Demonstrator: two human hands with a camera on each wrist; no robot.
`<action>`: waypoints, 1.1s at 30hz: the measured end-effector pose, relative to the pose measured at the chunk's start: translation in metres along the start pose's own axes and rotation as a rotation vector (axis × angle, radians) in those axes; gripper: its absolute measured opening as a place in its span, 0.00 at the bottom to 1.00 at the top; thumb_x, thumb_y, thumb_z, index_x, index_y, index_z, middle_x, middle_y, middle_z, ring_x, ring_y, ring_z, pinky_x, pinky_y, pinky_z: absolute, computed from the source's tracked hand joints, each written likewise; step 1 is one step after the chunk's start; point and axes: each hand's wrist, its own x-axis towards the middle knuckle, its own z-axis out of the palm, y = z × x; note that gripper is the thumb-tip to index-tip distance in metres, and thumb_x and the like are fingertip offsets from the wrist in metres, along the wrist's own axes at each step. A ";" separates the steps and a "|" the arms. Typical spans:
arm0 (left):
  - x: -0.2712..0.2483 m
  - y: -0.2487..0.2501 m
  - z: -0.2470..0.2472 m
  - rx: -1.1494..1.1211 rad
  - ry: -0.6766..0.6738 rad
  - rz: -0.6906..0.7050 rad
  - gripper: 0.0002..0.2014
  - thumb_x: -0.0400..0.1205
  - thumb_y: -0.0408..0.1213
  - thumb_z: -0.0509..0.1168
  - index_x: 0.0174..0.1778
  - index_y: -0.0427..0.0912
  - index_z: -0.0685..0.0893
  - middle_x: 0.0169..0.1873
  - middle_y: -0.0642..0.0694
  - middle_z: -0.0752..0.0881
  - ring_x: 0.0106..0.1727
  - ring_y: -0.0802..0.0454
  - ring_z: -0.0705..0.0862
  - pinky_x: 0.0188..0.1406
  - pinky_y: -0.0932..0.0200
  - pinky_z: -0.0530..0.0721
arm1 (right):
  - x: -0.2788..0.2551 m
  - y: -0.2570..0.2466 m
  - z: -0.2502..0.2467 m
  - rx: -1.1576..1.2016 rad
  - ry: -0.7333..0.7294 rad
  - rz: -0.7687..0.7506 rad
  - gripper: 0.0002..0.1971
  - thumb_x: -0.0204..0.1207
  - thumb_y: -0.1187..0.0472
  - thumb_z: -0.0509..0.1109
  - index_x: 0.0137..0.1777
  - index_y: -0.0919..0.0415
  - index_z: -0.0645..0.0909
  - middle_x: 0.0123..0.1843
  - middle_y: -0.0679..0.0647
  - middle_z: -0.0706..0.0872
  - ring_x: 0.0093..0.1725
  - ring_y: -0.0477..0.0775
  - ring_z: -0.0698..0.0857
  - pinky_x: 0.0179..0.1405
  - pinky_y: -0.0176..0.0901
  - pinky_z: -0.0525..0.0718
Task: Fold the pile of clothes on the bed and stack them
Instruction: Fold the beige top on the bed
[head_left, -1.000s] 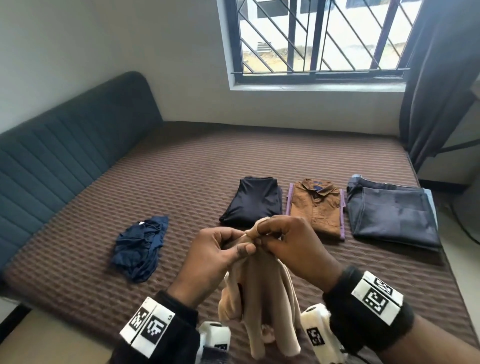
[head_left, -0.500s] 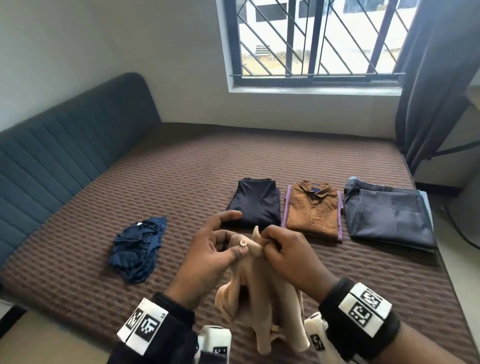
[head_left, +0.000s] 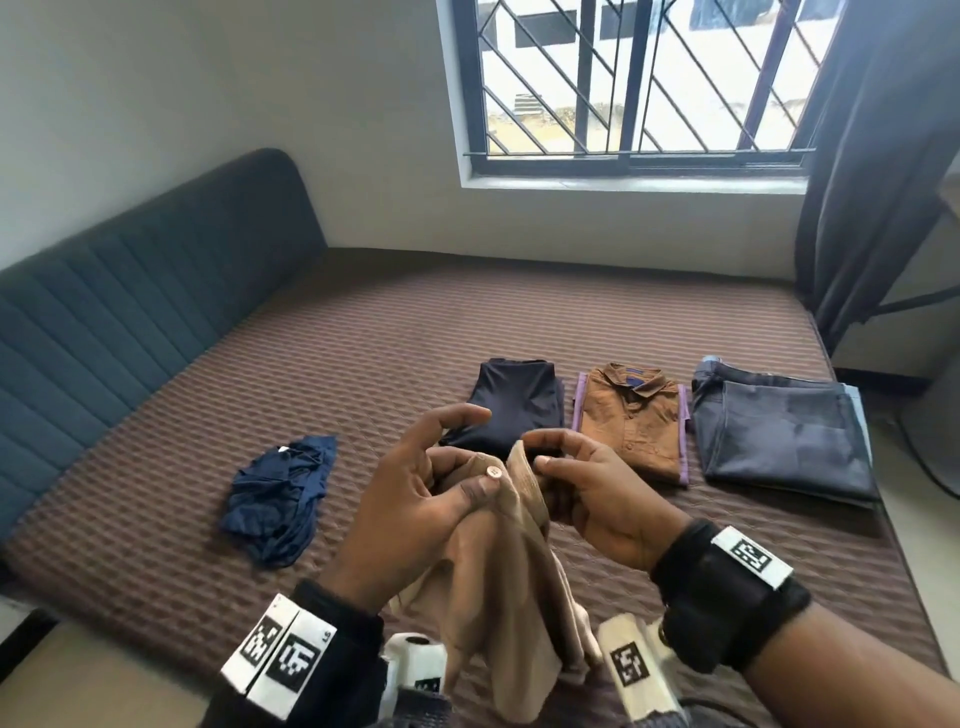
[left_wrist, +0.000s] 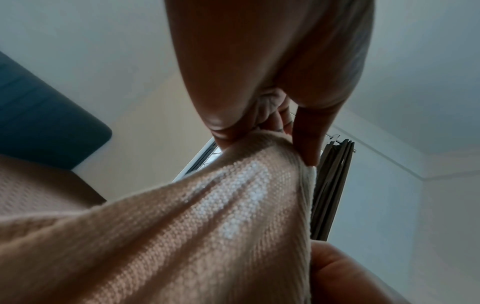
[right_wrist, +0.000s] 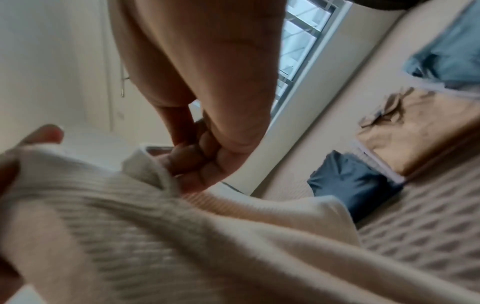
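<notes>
A beige knit garment (head_left: 498, 597) with a pale button (head_left: 493, 472) hangs above the bed's near edge, held up at its top by both hands. My left hand (head_left: 415, 499) pinches the buttoned edge under its thumb; the index finger sticks out. My right hand (head_left: 582, 488) pinches the ribbed edge (head_left: 524, 478) next to it. The knit (left_wrist: 207, 216) fills the left wrist view, with fingertips (left_wrist: 309, 152) on its top fold. In the blurred right wrist view, curled fingers (right_wrist: 192, 162) grip the garment's edge (right_wrist: 145, 164).
On the brown quilted bed (head_left: 363, 353) lie a crumpled navy garment (head_left: 280, 493) at left, then a folded dark top (head_left: 511, 410), a folded brown shirt (head_left: 631, 421) and folded grey trousers (head_left: 779, 441) in a row. Padded headboard (head_left: 130, 301) at left, curtain (head_left: 883, 156) at right.
Both hands have shifted their hold along the beige garment's top edge. The button now shows at my left thumb, and my left index finger has lifted off the cloth.
</notes>
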 end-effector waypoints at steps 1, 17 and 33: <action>0.000 0.001 0.000 -0.004 -0.010 -0.001 0.26 0.78 0.24 0.73 0.62 0.61 0.82 0.38 0.32 0.89 0.45 0.29 0.88 0.46 0.38 0.88 | 0.002 0.000 -0.002 -0.032 -0.028 0.009 0.15 0.84 0.71 0.63 0.65 0.57 0.81 0.48 0.66 0.86 0.40 0.59 0.84 0.40 0.50 0.87; 0.013 0.001 -0.033 0.123 0.183 0.011 0.29 0.75 0.28 0.77 0.63 0.62 0.78 0.33 0.36 0.88 0.39 0.37 0.88 0.40 0.43 0.86 | 0.001 -0.029 0.006 -0.667 -0.136 -0.827 0.16 0.69 0.81 0.72 0.47 0.63 0.92 0.45 0.52 0.88 0.48 0.48 0.87 0.48 0.36 0.84; 0.002 0.026 -0.021 0.230 -0.182 0.015 0.46 0.79 0.30 0.75 0.81 0.73 0.57 0.30 0.55 0.88 0.33 0.61 0.86 0.39 0.65 0.82 | -0.009 -0.034 0.026 -0.970 -0.240 -0.955 0.08 0.70 0.62 0.77 0.48 0.60 0.92 0.44 0.43 0.86 0.42 0.33 0.85 0.42 0.22 0.77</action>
